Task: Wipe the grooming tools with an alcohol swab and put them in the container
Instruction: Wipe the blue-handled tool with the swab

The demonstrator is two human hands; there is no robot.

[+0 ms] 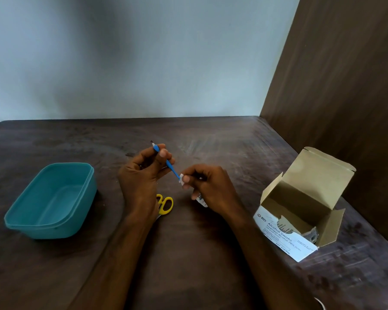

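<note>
Blue and slender, the plastic-handled grooming tool (166, 161) is held above the dark wooden table (199, 253), pinched in the left hand (143, 173). Its lower tip sits inside a white alcohol swab (181, 179) squeezed by the right hand (207, 186). Yellow-handled scissors (165, 205) lie below the left wrist. A teal plastic container (52, 200) stands left, an opened cardboard swab box (300, 211) right.

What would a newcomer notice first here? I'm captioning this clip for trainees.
The two hands at centre: the left hand holds a thin blue tool while the right hand pinches a white swab around its lower end. A teal container stands left, an open alcohol swab box right.
</note>
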